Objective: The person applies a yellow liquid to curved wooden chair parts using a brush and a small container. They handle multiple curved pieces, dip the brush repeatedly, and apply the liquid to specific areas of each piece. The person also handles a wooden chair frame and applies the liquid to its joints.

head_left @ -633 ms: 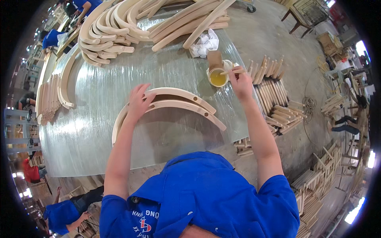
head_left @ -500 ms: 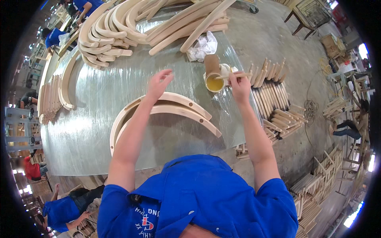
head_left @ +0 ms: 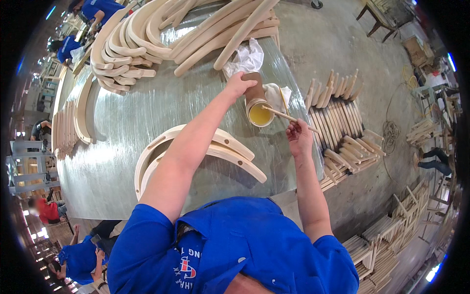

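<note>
One stick [head_left: 284,115] in right fingers [head_left: 295,129], tip unclear

The shirt [head_left: 298,245] was bright blue and creased, with short, wide sleeves [head_left: 334,267] which left both forearms [head_left: 312,198] bare. On its left chest was a red and white emblem [head_left: 187,267], and its buttons [head_left: 241,259] were small and pale.

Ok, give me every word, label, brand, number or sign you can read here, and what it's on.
Wearer's blue shirt: white lettering around a red-and-white emblem, partly lost in folds; I won't copy out its wording.
Cup of yellow liquid, wooden stick, curved wooden pieces: nothing readable.
Co-worker's blue shirt, lower left: any marks are too small to read.
</note>
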A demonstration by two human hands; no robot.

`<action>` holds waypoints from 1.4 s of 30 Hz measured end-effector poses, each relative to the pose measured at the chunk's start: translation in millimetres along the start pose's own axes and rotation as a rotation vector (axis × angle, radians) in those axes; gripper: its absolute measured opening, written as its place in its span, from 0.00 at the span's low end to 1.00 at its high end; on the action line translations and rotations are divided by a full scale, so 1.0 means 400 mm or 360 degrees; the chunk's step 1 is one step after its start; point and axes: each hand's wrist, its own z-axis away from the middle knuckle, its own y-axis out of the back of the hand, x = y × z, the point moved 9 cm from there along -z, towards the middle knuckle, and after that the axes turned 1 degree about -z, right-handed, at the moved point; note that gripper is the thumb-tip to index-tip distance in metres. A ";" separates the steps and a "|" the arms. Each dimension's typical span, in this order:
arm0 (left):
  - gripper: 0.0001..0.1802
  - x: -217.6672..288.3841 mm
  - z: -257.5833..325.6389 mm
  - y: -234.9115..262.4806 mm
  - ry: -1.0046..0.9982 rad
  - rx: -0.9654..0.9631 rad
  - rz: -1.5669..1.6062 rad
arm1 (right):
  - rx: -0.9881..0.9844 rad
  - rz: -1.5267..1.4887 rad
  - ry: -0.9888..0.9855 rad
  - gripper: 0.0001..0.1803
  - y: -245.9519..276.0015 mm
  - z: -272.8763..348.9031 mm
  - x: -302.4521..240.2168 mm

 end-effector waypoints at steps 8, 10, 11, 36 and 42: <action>0.15 -0.134 0.084 -0.032 0.0509 -0.0225 0.0614 | 0.0035 -0.0110 -0.0134 0.07 0.031 0.020 0.055; 0.14 -0.123 0.101 -0.039 0.0439 -0.0326 0.0767 | 0.0102 -0.0099 -0.0115 0.09 0.038 0.027 0.048; 0.14 -0.121 0.110 -0.037 0.0429 -0.0331 0.0811 | 0.0133 -0.0094 -0.0107 0.10 0.039 0.032 0.046; 0.16 -0.483 0.953 0.562 -0.0209 0.0964 0.1796 | -0.1487 0.2544 0.1528 0.11 -0.547 0.458 0.125; 0.13 -0.507 0.978 0.520 -0.0196 0.0997 0.1816 | -0.1609 0.2649 0.1545 0.10 -0.545 0.440 0.170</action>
